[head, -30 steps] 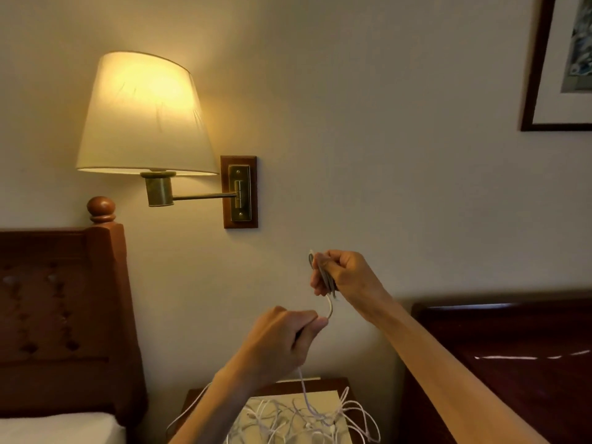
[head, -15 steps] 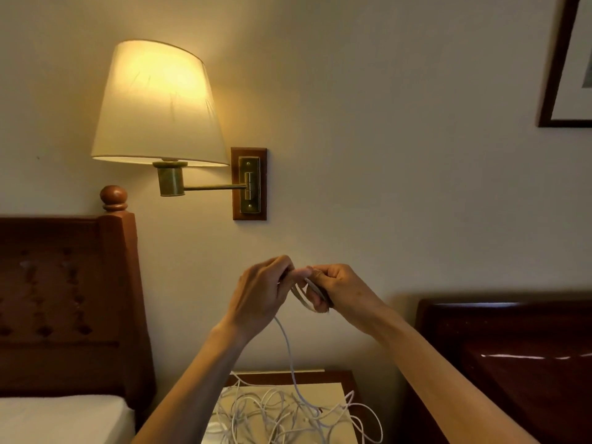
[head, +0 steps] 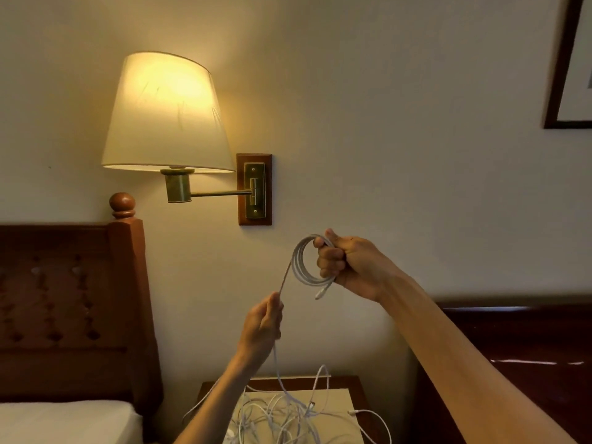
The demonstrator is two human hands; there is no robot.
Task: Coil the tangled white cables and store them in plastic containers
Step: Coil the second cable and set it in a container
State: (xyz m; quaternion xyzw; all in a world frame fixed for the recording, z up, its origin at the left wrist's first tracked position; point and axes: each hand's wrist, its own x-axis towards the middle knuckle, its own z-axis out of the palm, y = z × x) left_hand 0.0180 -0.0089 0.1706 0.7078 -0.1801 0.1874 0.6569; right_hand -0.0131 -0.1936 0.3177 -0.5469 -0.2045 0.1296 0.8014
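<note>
- Two hands were raised in front of the wall, both gripping the same white cable (head: 290,270).
- Up and to the right, the right hand (head: 347,267) was clenched around a small coil (head: 309,261) of several loops, thumb on top; one plug end (head: 319,295) dangled just below the coil.
- Lower and to the left, the left hand (head: 262,325) pinched the cable's running length between thumb and fingers; the strand rose taut from it to the coil.
- Below the left hand the cable dropped to a tangled heap of white cables (head: 282,415), which lay on a pale sheet (head: 336,408) on the dark wooden desk (head: 357,384) at the near bottom edge.
- One loose strand with a plug (head: 352,412) trailed off the heap to the right.
- On the far wall a lit lamp (head: 166,113) hung from a brass arm on a wooden plate (head: 254,189).
- A carved wooden headboard (head: 70,299) and white bedding (head: 64,421) stood at the left, a dark glossy headboard (head: 528,341) at the right, and a picture frame corner (head: 563,75) at the top right.
</note>
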